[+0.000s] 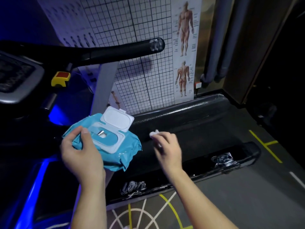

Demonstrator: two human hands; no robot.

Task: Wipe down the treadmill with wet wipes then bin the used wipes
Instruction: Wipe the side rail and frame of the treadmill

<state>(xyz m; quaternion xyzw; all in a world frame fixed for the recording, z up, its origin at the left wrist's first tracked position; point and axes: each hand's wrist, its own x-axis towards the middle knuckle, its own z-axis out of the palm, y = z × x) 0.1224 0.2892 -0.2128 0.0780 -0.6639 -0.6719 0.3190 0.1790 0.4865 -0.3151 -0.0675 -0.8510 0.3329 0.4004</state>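
Left hand (82,151) grips the teal wipes pack (130,146) at its left edge: fingers curled underneath, thumb on top next to the dispenser frame. The pack is held in the air and tilted. Its white flip lid (118,119) stands open at the pack's far side, and the opening below the lid is exposed.

Right hand (166,147) is just right of the pack and not touching it. Its fingers are curled and pinch a small crumpled white wipe (154,133). The wad pokes out at the fingertips on the side facing the pack.

The wipe sits over the treadmill's black frame (198,126), which runs off to the right of the pack. The picture is dim and blurry there, so I can't tell if the wipe touches the frame.

The black handlebar (115,52) is above the pack and the console (16,76) is up-left of it. A yellow clip with a red top (60,78) sits between the console and the pack. The grid poster (140,30) with anatomy figures is behind the pack. Floor markings (165,210) are below and right of the pack.
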